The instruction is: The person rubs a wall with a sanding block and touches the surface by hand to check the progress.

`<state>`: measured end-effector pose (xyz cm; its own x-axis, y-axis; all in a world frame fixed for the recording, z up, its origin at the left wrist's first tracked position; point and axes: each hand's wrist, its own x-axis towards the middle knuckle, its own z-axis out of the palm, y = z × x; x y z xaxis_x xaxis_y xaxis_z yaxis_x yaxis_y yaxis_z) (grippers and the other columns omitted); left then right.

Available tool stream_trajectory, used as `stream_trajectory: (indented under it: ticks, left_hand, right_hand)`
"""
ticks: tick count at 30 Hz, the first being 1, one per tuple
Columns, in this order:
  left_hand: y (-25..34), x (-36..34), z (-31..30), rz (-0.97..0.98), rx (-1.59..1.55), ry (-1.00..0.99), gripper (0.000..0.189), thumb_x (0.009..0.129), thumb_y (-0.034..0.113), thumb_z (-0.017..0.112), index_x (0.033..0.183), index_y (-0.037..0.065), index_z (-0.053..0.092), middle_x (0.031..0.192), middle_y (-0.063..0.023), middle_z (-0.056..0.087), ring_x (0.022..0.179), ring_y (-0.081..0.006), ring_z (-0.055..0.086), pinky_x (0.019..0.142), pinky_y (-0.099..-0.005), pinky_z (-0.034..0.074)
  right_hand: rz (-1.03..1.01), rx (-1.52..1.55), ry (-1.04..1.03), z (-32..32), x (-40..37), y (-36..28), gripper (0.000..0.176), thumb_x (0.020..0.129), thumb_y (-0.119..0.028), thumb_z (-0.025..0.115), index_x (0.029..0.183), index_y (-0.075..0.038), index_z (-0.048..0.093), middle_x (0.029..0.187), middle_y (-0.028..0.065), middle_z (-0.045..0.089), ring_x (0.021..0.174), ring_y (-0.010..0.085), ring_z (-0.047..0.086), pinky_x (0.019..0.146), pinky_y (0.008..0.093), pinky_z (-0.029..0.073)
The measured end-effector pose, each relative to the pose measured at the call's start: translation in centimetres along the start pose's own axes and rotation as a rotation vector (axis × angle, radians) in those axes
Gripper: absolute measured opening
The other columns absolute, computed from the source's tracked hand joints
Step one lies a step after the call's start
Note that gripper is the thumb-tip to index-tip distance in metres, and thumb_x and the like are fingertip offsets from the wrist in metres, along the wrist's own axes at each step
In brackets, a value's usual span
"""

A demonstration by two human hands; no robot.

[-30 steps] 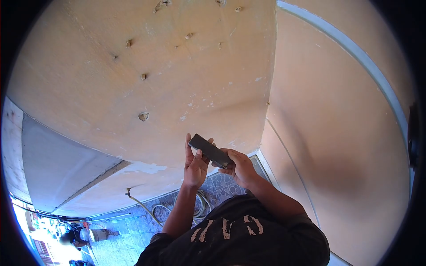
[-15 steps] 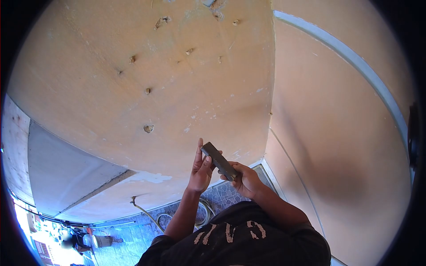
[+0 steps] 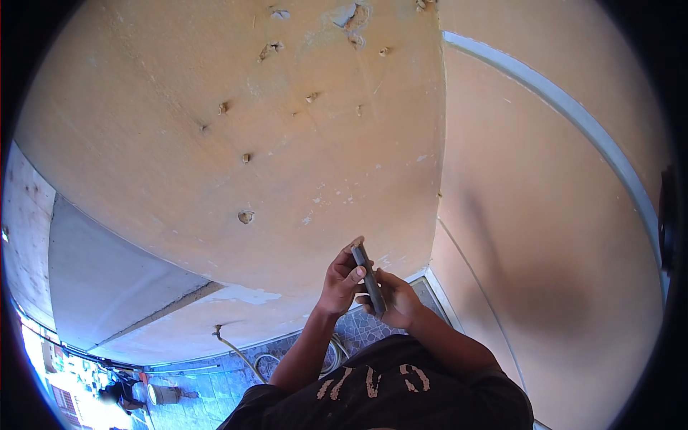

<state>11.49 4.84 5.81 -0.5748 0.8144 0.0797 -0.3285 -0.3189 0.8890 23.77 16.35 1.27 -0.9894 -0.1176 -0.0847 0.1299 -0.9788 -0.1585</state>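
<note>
A dark grey, narrow rectangular block (image 3: 368, 281) is held between both hands in front of my chest, one long side turned toward me. Its exact kind cannot be made out. My left hand (image 3: 341, 284) grips the upper part, thumb across the near face and fingers behind. Around the lower end, my right hand (image 3: 399, 301) is closed, with its fingers partly hidden by the block. Beyond the hands stands a tan wall (image 3: 287, 179) with peeled paint and small holes.
Several plugs or stubs, such as one stub (image 3: 246, 158), stick out of the wall. A coiled hose (image 3: 244, 356) runs from a tap (image 3: 217, 330) low on the wall. The adjoining wall (image 3: 530, 215) rises at right. A bucket (image 3: 165, 394) and a person (image 3: 122, 393) are far left.
The block has turned more upright, showing its narrower side. My left hand has moved right and slightly down, its fingers now curled round the upper end. My right hand still holds the lower end.
</note>
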Motion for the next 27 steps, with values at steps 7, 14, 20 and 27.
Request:
stream_trajectory:
  ticks: [7,14,20,27]
  left_hand:
    - [-0.7,-0.4,0.8,0.02,0.085,0.231,0.017,0.092,0.014,0.083,0.096,0.008,0.068,0.086,0.0003,0.07,0.081,-0.0086,0.064,0.072,-0.0262,0.05]
    - [-0.4,-0.3,2.7,0.051,0.159,0.368,0.015,0.092,0.008,0.082,0.096,0.005,0.068,0.085,-0.0026,0.072,0.073,-0.0099,0.066,0.07,-0.0276,0.056]
    - [-0.7,1.0,4.6,0.114,0.243,0.453,0.017,0.091,0.003,0.081,0.098,0.005,0.065,0.087,-0.0026,0.07,0.074,-0.0092,0.067,0.067,-0.0257,0.057]
    - [2.5,3.5,3.0,0.343,0.731,0.129,0.075,0.086,0.032,0.087,0.142,-0.005,0.055,0.139,-0.0167,0.061,0.133,-0.0257,0.056,0.11,-0.0426,0.045]
  right_hand:
    - [-0.321,-0.619,0.231,0.1,0.3,1.1,0.031,0.112,-0.034,0.051,0.118,-0.006,0.061,0.105,0.0081,0.07,0.099,0.0189,0.072,0.079,0.0327,0.058]
    - [-1.064,-1.579,0.294,1.0,-0.4,1.0,0.042,0.089,-0.012,0.082,0.124,-0.003,0.062,0.111,0.0159,0.07,0.099,0.031,0.073,0.085,0.0375,0.059]
    - [-1.237,-1.631,0.317,1.1,0.1,0.5,0.05,0.079,-0.008,0.088,0.121,-0.004,0.061,0.118,0.0154,0.068,0.108,0.0337,0.071,0.085,0.0389,0.06]
    - [-1.038,-1.205,0.462,1.1,-1.0,-0.2,0.044,0.086,0.0,0.076,0.125,0.0,0.055,0.106,0.0124,0.066,0.094,0.0176,0.069,0.083,0.0341,0.057]
